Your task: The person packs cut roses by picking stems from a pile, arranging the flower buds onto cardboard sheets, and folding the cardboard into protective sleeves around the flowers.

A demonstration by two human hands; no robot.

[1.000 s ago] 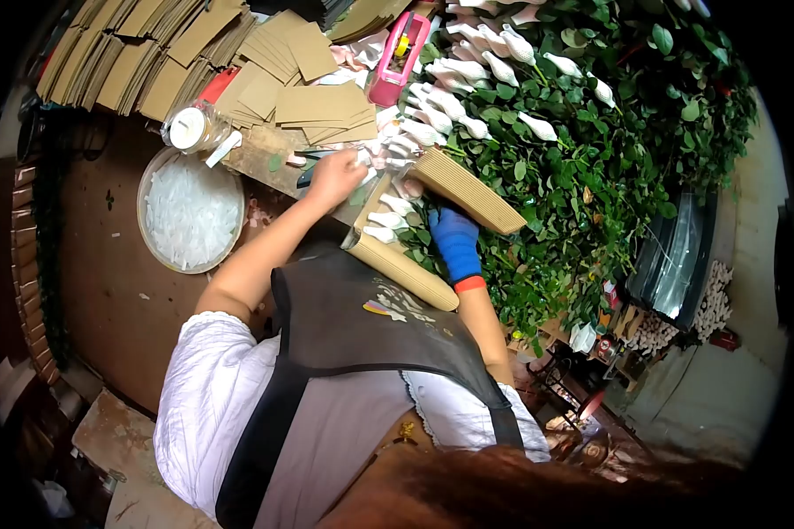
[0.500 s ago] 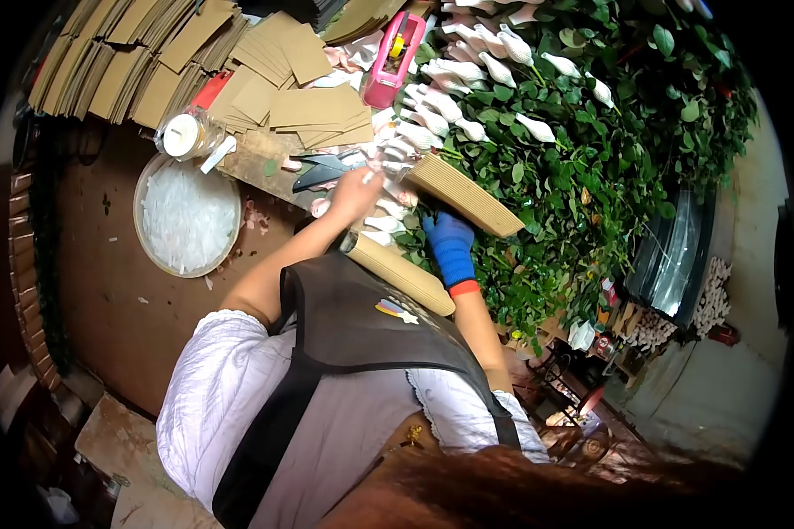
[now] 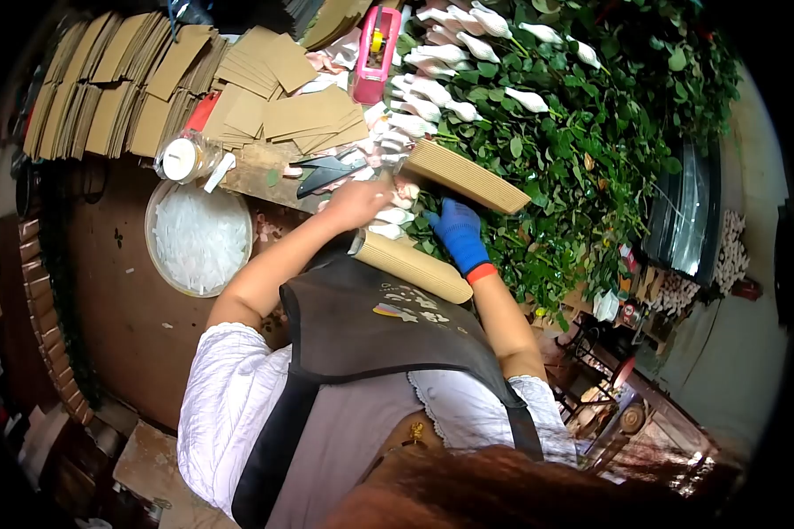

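Observation:
My bare left hand (image 3: pixel 359 204) reaches in from the left, its fingers curled together and partly smeared at the tips. Pale pink rose heads (image 3: pixel 406 191) lie right at those fingertips; what the fingers hold, if anything, is hidden. My right hand (image 3: pixel 457 234), in a blue glove with a red cuff, rests between two pieces of corrugated cardboard. Its thumb stands away from the fingers, which lie stretched out over leaves. The far cardboard piece (image 3: pixel 468 179) leans beyond the glove. A near cardboard piece (image 3: pixel 415 267) lies against my apron, with netted rose heads (image 3: pixel 395 216) beside it.
Black scissors (image 3: pixel 326 174) lie left of the roses. A pink tape dispenser (image 3: pixel 377 57), loose cardboard sheets (image 3: pixel 304 113) and a jar (image 3: pixel 185 159) are on the table. A round tub (image 3: pixel 198 238) holds clear strips. Leafy rose stems (image 3: pixel 573 176) fill the right side.
My left hand has moved slightly down and closer to the rose heads. The gloved right hand stays between the cardboard pieces. The whole view has shifted a little.

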